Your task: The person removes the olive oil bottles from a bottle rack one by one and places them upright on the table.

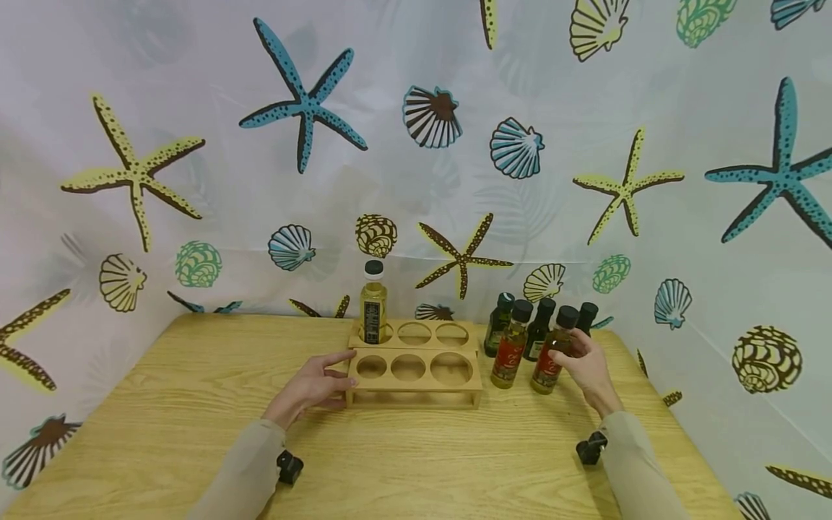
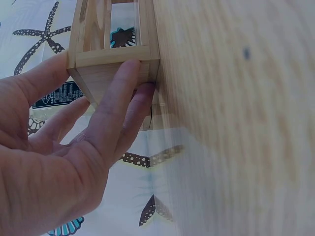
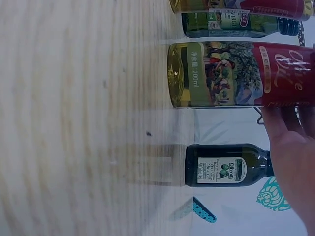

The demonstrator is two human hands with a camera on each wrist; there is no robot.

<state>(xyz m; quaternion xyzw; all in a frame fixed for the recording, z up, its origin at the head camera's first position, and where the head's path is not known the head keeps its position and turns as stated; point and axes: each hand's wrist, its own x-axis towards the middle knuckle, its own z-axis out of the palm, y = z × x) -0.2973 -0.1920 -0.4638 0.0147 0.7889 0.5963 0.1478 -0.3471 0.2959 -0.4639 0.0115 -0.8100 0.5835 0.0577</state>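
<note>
A wooden rack (image 1: pixel 416 370) with six round holes stands mid-table. A bottle of pale yellow oil (image 1: pixel 373 303) sits in its back left hole. My left hand (image 1: pixel 341 368) rests with straight fingers against the rack's left end (image 2: pixel 113 73), thumb near the top edge. To the right of the rack stand several small bottles. My right hand (image 1: pixel 568 350) reaches the nearest red-labelled oil bottle (image 1: pixel 551 357), its fingers loosely spread beside the bottle's shoulder. In the right wrist view a finger touches that bottle (image 3: pixel 236 73); no finger shows on its other side.
A second red-labelled bottle (image 1: pixel 510 354) and dark green bottles (image 1: pixel 538 328) stand close behind and beside it; one dark bottle (image 3: pixel 226 171) is just past my hand. A starfish-and-shell curtain (image 1: pixel 416 144) walls the wooden table (image 1: pixel 195 404) at the back and sides.
</note>
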